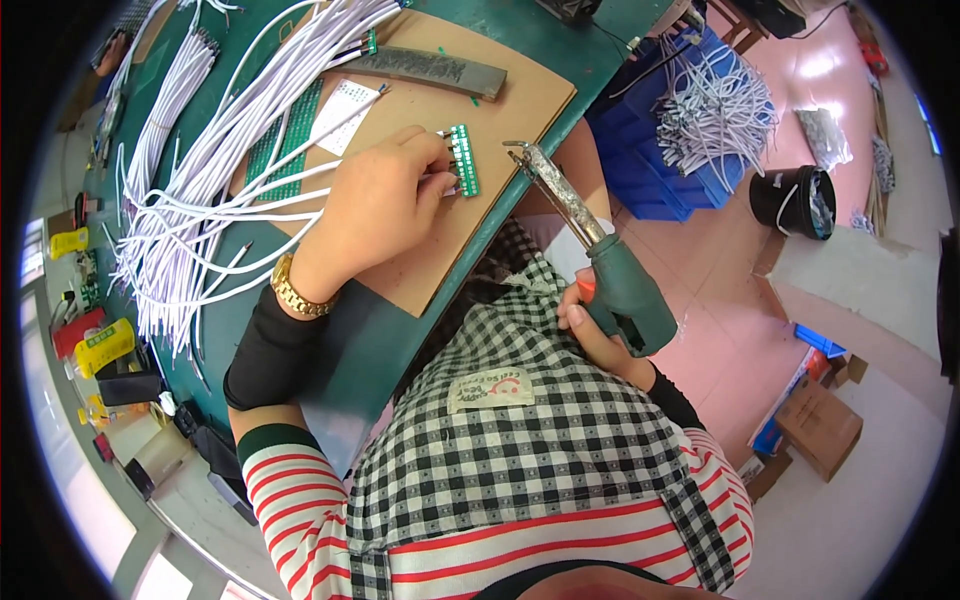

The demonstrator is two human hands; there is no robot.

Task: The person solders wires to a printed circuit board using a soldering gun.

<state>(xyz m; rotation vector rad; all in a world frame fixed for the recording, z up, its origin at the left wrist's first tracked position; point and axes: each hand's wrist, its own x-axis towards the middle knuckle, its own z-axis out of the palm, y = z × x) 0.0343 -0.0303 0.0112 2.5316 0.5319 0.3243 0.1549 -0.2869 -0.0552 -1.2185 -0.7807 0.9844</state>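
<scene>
Your left hand (385,195) had its thumb and forefinger drawn together at the long edge of the green circuit strip (466,160); whether they clamped the strip or a cable end could not be told. Your right hand (600,330) had its fingers wrapped around the handle of the green soldering gun (630,295), its bent tip above the brown sheet (530,90), near the strip but apart from it. The strip lay on that sheet, toward the table's near edge.

White cables (190,225) ran from beneath your left hand toward the table's far left side. Past the table's right corner, a blue crate (655,190) held a heap of white cables, and beside it a black bucket (780,195) contained crumpled, clear-looking material. Beyond stood a brown cardboard box (820,425).

Your left hand was turned knuckles up, its forearm reaching over the table's near edge; your right was beyond that edge, in front of your checked apron (520,440).

The table (350,340) was green, and a grey bar (425,72) lay across the sheet. The floor (690,280) was pinkish.
</scene>
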